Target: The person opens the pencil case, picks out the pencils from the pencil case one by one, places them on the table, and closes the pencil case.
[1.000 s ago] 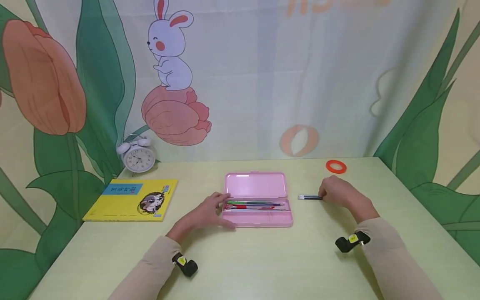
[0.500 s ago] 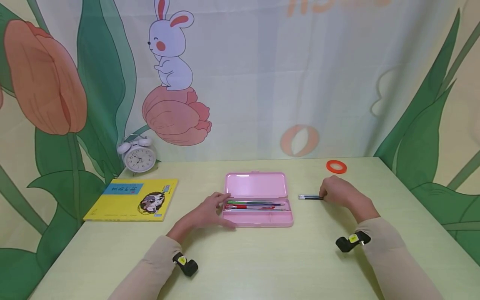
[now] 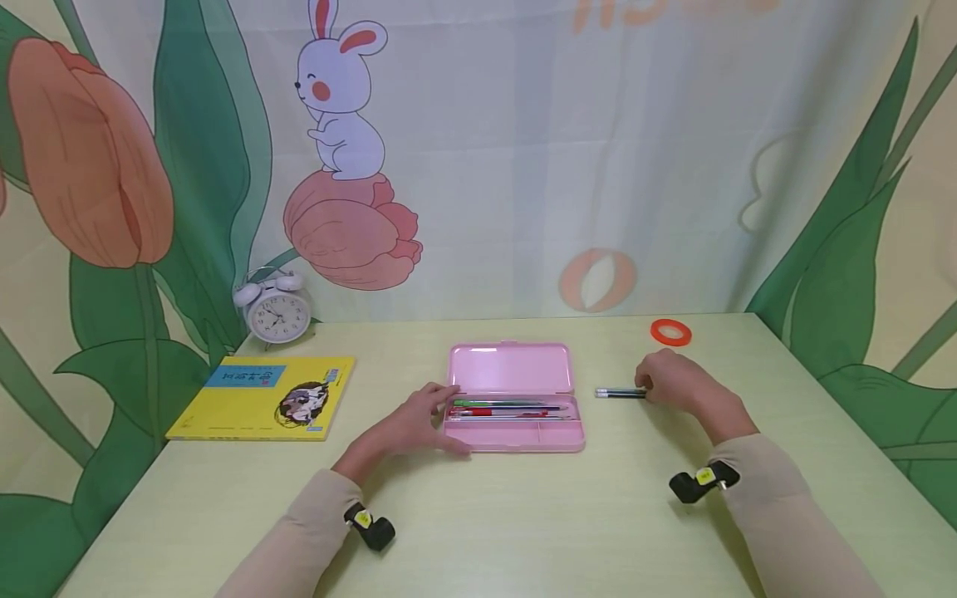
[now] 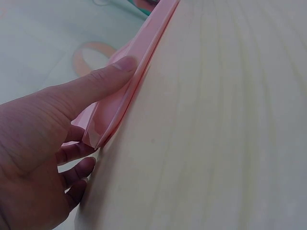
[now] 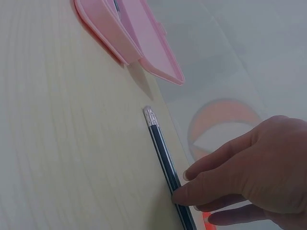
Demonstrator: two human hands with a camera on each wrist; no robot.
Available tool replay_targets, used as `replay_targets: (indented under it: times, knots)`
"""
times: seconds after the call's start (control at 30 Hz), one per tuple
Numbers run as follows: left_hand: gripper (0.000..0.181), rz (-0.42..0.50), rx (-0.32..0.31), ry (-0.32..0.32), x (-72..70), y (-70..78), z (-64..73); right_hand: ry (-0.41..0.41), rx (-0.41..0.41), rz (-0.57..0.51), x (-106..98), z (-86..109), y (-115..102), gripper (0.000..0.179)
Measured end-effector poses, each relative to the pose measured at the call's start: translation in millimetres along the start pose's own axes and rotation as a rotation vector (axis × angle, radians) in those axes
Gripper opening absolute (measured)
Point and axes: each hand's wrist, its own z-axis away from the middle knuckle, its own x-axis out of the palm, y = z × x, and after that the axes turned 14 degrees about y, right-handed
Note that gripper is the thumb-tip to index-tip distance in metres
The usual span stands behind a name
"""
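Note:
An open pink pencil case (image 3: 493,438) lies on the table with its lid tipped back, several pens and pencils (image 3: 508,409) inside. My left hand (image 3: 409,422) holds the case's left end. In the left wrist view its thumb (image 4: 108,79) presses the front wall and the fingers reach round the corner. To the right of the case, dark pencils (image 3: 619,393) with pale eraser ends lie side by side on the table. My right hand (image 3: 682,386) pinches them between thumb and fingers, hiding their far ends. The right wrist view shows the thumb on the dark pencil barrels (image 5: 165,160).
An orange-red ring (image 3: 670,332) lies behind my right hand. At the left are a yellow book (image 3: 254,415) and a white alarm clock (image 3: 277,318). A printed curtain (image 3: 478,166) hangs behind the table's back edge.

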Motion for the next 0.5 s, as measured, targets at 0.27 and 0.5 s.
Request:
replay_targets:
  times: [0.27,0.5]
  knots:
    - [0.108,0.008,0.003,0.003,1.1,-0.2,-0.7,0.051,-0.04,0.002,-4.2,1.0,-14.8,0.018]
    - [0.108,0.0,0.004,-0.001,1.6,-1.3,-2.1,0.119,-0.162,-0.042,-5.3,1.0,-53.7,0.015]
